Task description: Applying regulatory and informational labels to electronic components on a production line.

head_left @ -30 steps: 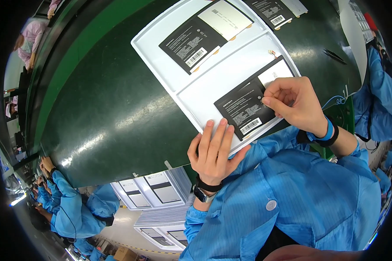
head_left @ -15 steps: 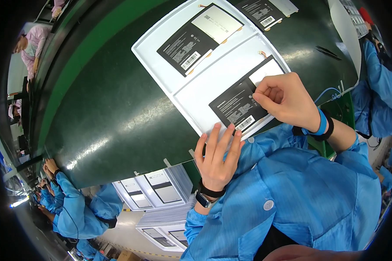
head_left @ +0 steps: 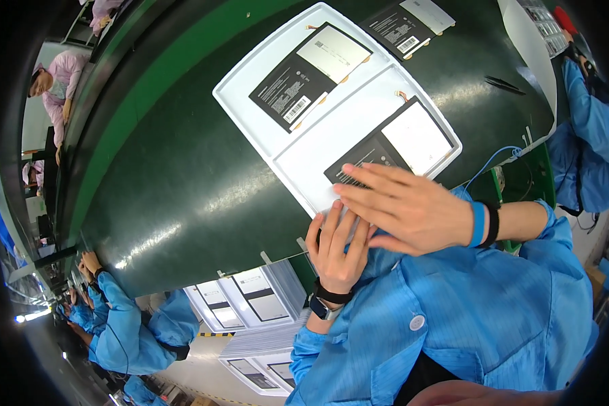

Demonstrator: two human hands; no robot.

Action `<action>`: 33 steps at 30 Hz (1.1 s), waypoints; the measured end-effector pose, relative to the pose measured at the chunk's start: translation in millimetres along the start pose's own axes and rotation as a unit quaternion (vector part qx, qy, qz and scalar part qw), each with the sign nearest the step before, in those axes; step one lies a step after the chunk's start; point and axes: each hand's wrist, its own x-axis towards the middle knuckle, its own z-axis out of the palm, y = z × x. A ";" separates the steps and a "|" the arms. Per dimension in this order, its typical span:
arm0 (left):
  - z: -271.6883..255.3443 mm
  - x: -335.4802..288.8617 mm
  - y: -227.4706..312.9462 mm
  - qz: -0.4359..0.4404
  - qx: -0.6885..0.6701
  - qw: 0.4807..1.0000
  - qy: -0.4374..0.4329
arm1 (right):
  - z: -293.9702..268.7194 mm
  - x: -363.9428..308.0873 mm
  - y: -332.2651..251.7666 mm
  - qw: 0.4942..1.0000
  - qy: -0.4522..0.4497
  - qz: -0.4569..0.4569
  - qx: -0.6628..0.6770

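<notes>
Tray [head_left: 328, 145]: white, with two compartments, lying at a slant on the green surface [head_left: 162, 196].
Near pack [head_left: 416, 139]: flat in the tray's nearer compartment, part black, part pale, with short wires [head_left: 402, 96] at its upper end; its lower part is covered by the hands.
Right hand [head_left: 413, 210]: flat, fingers stretched and slightly parted, laid over the black part of the near pack; whether the palm presses on it, I cannot tell.
Left hand [head_left: 340, 254]: fingers extended and a little spread, fingertips at the tray's near edge, just beside the right hand; its thumb is mostly hidden.
Far pack [head_left: 311, 78]: flat in the farther compartment, also black and pale.
Loose pack [head_left: 409, 28]: on the surface, just beyond the tray.
Tweezers [head_left: 504, 86]: dark, on the surface to the right.
Wrists: blue band [head_left: 478, 223] on the right, watch [head_left: 319, 308] on the left.
Stacked trays [head_left: 250, 298]: below the surface's edge, holding similar packs.
</notes>
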 end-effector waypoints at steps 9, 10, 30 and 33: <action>1.8 -1.4 2.9 0.000 0.002 1.000 0.016 | 12.1 8.7 5.5 0.998 -0.064 0.024 -0.012; 2.0 -1.8 2.8 0.000 0.003 1.000 0.018 | 12.2 9.4 5.8 0.998 -0.064 0.026 -0.005; 0.9 -1.3 11.2 -0.005 0.032 0.999 0.022 | -13.4 -46.1 25.0 0.997 -0.060 0.031 -0.037; -0.3 -3.7 10.9 0.000 0.035 0.999 0.020 | -21.0 -59.0 34.8 0.995 -0.056 0.045 -0.066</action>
